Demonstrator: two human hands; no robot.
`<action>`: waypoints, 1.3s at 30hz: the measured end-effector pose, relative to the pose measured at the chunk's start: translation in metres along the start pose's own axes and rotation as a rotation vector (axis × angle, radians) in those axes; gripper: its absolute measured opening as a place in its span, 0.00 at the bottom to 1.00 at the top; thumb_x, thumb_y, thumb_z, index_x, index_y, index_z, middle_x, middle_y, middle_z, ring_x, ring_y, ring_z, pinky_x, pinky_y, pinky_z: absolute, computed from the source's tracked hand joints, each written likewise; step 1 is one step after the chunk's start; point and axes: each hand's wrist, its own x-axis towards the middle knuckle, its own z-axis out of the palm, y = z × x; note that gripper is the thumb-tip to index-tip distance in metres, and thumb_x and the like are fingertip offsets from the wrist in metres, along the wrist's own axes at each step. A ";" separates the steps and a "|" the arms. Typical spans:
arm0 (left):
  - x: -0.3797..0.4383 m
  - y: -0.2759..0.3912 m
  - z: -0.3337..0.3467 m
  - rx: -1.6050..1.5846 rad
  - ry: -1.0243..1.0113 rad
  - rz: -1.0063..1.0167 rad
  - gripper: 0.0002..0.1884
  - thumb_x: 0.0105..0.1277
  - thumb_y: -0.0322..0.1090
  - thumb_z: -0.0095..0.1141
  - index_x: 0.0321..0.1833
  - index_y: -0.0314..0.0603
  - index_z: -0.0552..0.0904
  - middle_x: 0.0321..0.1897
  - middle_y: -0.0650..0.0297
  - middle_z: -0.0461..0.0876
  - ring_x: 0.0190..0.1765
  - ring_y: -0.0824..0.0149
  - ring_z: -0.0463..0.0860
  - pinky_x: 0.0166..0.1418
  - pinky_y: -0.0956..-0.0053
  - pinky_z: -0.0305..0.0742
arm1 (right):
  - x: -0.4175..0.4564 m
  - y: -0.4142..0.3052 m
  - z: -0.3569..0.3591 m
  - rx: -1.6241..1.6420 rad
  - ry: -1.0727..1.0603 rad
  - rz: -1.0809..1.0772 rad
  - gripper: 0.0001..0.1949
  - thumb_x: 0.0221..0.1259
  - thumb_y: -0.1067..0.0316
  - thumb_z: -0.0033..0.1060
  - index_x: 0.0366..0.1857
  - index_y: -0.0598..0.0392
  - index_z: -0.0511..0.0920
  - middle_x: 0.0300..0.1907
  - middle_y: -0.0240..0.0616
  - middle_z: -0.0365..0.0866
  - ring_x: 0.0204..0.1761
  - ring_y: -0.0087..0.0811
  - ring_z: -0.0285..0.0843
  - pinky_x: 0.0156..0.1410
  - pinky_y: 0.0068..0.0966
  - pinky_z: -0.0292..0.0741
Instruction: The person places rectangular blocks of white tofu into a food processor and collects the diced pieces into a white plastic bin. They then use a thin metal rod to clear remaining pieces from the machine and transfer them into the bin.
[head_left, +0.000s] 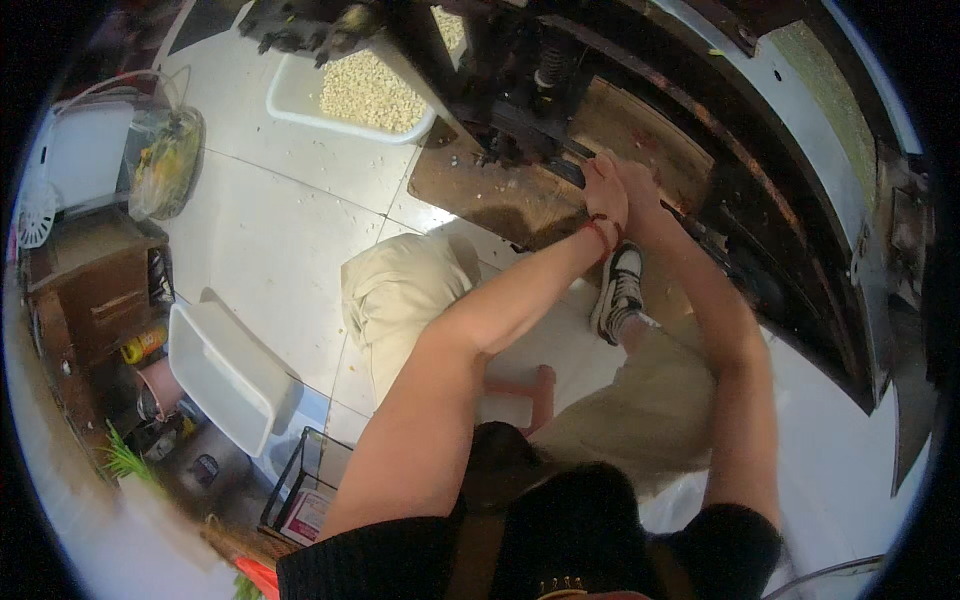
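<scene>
My left hand (606, 191), with a red cord bracelet at its wrist, and my right hand (637, 187) are pressed close together on the lower part of a dark, greasy machine (517, 131). Their fingers overlap, and what lies beneath them is hidden. A metal coil spring (551, 67) stands in the machine above them. Brown cardboard (502, 191) lies on the floor under the machine, and another brown cardboard piece (645, 139) is just beyond my hands.
A white tub (289, 105) of pale, small pieces (371, 94) sits beside the machine. At left are an empty-looking white plastic basin (225, 375), a wooden cabinet (97, 307) and a plastic bag (169, 161). A sneaker (624, 285) is below my hands.
</scene>
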 end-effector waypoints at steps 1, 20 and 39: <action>-0.001 0.012 -0.008 0.040 -0.106 -0.031 0.23 0.65 0.53 0.33 0.50 0.39 0.66 0.44 0.46 0.75 0.49 0.44 0.73 0.50 0.57 0.68 | 0.000 0.002 0.003 -0.049 0.014 -0.008 0.11 0.49 0.60 0.54 0.32 0.54 0.76 0.31 0.46 0.79 0.35 0.41 0.79 0.37 0.36 0.75; 0.115 -0.025 -0.048 0.434 0.061 0.224 0.18 0.66 0.43 0.41 0.27 0.36 0.75 0.28 0.56 0.76 0.31 0.60 0.78 0.34 0.68 0.72 | 0.030 -0.089 -0.072 0.286 0.309 -0.260 0.10 0.53 0.64 0.52 0.29 0.60 0.72 0.21 0.47 0.76 0.26 0.47 0.75 0.30 0.39 0.72; 0.019 0.040 -0.062 -0.090 -0.487 -0.353 0.23 0.67 0.55 0.36 0.51 0.46 0.72 0.50 0.64 0.73 0.47 0.66 0.71 0.49 0.69 0.67 | 0.012 -0.051 -0.086 0.234 -0.025 0.075 0.16 0.59 0.53 0.44 0.37 0.57 0.71 0.41 0.54 0.74 0.45 0.56 0.70 0.51 0.41 0.69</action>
